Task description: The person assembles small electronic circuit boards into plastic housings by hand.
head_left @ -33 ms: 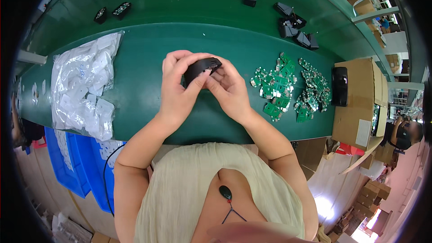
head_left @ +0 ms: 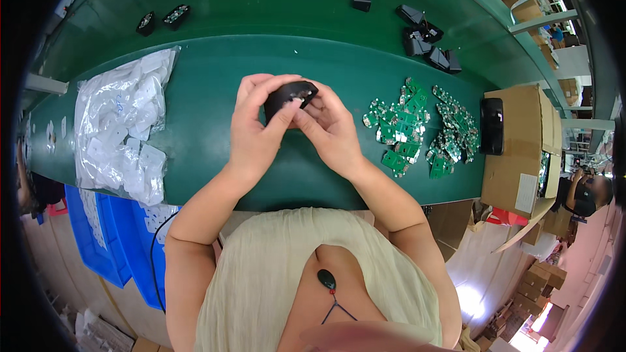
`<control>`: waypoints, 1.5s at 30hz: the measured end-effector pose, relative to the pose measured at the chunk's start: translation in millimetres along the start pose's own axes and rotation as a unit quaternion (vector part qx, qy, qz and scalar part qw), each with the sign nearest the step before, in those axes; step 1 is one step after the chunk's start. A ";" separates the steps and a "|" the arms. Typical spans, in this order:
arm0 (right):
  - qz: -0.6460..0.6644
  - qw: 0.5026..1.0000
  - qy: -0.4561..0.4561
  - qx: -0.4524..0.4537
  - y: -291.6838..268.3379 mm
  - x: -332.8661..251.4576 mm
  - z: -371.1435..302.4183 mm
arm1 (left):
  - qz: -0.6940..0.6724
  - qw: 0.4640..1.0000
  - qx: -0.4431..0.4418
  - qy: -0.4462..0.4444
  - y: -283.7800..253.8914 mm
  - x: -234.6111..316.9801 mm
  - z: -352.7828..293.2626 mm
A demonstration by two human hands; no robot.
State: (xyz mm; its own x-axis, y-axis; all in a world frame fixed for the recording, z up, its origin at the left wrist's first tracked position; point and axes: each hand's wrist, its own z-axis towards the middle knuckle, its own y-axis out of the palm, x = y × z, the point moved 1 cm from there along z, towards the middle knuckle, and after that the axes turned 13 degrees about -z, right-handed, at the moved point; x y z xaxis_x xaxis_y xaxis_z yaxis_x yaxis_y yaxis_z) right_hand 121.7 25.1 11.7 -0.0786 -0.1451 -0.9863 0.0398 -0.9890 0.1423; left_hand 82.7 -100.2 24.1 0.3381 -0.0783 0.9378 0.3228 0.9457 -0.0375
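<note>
Upper centre, the left hand (head_left: 259, 117) and right hand (head_left: 334, 129) pinched a black housing (head_left: 278, 100), seemingly light, stiff, best held by its sides.

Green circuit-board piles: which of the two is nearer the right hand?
The left pile, which comes first to the right of the right hand. The other pile lies beyond it, closer to the cardboard box.

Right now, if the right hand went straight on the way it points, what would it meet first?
The right hand would likely meet the black, curved, plastic-looking housing first; they seem to touch, though depth is unclear.
</note>
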 end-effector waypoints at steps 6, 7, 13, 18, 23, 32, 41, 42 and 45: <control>0.021 0.999 -0.031 -0.011 -3.6 -8.1 32.0 | -0.268 0.960 0.042 -0.074 -11.3 14.6 27.3; -0.071 0.995 -0.064 -0.006 -8.5 -10.5 38.3 | 0.002 0.999 0.007 0.045 -20.5 21.6 36.3; -0.362 0.918 -0.157 -0.034 -25.4 -23.9 81.0 | 0.090 0.994 -0.059 0.033 -34.8 13.4 60.6; -0.405 0.895 -0.177 -0.060 -23.1 -25.6 124.3 | -0.192 0.978 0.061 -0.046 -39.0 -23.8 75.5; -0.184 0.982 -0.034 0.008 -8.7 2.1 160.3 | -0.371 0.913 0.148 -0.085 -46.5 -61.6 108.7; -0.295 0.947 0.114 -0.065 -60.5 49.1 262.6 | 0.539 0.826 0.047 0.158 -174.3 -111.8 170.0; -0.473 0.877 0.081 -0.010 -86.4 75.1 286.6 | 0.611 0.783 -0.109 -0.032 -221.5 -143.4 191.3; -0.504 0.863 0.021 0.032 -87.1 75.4 285.5 | 0.603 0.782 -0.149 0.052 -218.8 -139.8 191.9; -0.504 0.861 0.026 0.060 -93.2 75.2 282.3 | 0.599 0.744 -0.261 0.138 -204.8 -131.6 196.1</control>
State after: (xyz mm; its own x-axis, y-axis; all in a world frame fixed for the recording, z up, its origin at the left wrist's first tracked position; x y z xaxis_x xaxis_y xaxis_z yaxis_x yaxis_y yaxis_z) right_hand -169.1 98.4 -52.1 0.0316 0.7867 -0.6166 -0.1261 -0.6088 -0.7832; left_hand -201.3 -221.7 -24.0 0.8053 0.5926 0.0190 -0.0821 0.1432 -0.9863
